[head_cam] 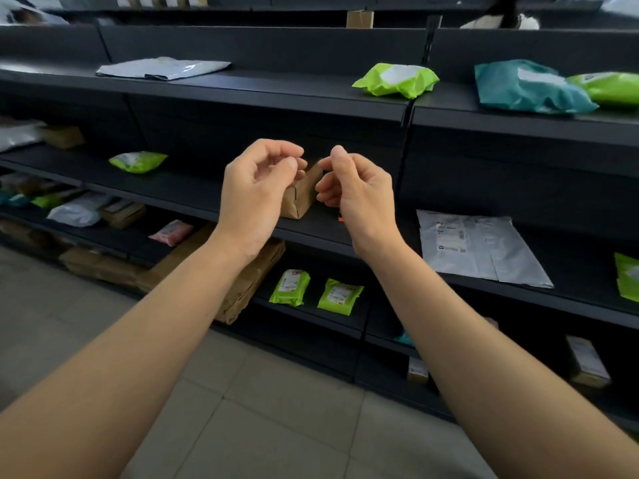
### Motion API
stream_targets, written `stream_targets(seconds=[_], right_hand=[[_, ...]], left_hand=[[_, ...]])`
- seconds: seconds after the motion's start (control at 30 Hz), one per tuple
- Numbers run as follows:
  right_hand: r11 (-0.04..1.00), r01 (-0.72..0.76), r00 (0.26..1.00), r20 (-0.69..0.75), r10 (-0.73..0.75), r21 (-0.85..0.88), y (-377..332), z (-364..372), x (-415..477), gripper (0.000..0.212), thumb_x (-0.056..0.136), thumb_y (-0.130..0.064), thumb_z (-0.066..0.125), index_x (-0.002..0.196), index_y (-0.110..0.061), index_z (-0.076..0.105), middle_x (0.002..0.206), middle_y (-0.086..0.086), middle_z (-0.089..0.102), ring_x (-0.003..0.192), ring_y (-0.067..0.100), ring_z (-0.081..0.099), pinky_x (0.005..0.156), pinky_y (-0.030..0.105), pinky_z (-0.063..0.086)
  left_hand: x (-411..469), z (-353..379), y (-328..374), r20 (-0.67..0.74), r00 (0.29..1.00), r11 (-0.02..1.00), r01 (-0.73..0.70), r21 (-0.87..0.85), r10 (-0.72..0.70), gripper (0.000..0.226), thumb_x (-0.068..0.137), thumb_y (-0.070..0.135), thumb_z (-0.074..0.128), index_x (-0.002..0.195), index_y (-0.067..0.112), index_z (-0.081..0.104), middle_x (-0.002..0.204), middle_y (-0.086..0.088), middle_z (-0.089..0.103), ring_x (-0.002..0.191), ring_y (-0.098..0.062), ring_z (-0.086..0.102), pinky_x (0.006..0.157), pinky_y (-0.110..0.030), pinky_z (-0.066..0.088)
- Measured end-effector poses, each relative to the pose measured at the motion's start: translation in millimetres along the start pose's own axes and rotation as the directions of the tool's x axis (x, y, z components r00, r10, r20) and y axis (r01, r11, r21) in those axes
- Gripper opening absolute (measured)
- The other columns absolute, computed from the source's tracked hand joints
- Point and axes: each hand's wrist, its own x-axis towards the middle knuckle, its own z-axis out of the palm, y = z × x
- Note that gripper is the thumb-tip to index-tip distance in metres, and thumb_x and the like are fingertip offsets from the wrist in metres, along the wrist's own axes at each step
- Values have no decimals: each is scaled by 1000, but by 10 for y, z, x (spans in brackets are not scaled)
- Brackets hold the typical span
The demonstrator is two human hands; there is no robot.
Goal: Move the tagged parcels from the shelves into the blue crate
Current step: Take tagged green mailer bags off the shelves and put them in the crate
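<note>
here both hands, left hand (257, 188) and right hand (356, 191), curl loose, empty fingers before a brown parcel (301, 195).

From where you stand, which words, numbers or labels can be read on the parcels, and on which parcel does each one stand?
No text is readable.
Grey mailer bag: printed label with dark marks, too blurred to read.
Two lime-green pouches: white labels, print too small.
Upper lime-green parcel: white label, blurred.
Teal bag: pale label, blurred.
Brown paper parcel between left hand and right hand: no label shows.
</note>
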Motion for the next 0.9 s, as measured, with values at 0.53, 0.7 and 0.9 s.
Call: stream_targets(seconds=[0.53, 0.7, 0.9], right_hand=[[943, -276, 956, -150, 251, -184, 995, 653, -115, 29, 98, -28, 48, 78, -18, 65, 64, 1, 62, 57, 9, 59, 56, 18, 49], [896, -378, 924, -154, 350, -233, 1386, 534, 18, 28, 98, -29, 48, 78, -17, 65, 63, -1, 61, 57, 10, 58, 59, 20, 49], [810, -520, 854, -139, 502, -269, 2025, 401, 211, 29, 97, -28, 50, 83, -9, 66, 63, 0, 59, 58, 11, 55, 62, 22, 47]], left_hand=[[99, -694, -1369, 62, 951, 944, 309, -114, -304, 16, 91, 1, 49, 93, 10, 62, 84, -1, 64, 80, -9, 64, 76, -17, 53], [154, -487, -1819, 89, 912, 912, 406, -58, -400, 16, 91, 3, 51, 91, 14, 63, 85, -1, 65, 82, -11, 63, 83, -24, 54], [263, -273, -2452, 106, 859, 863, 506, -20, -501, 26, 90, 2, 51, 82, 24, 63, 86, -1, 65, 87, -16, 64, 86, -31, 53]])
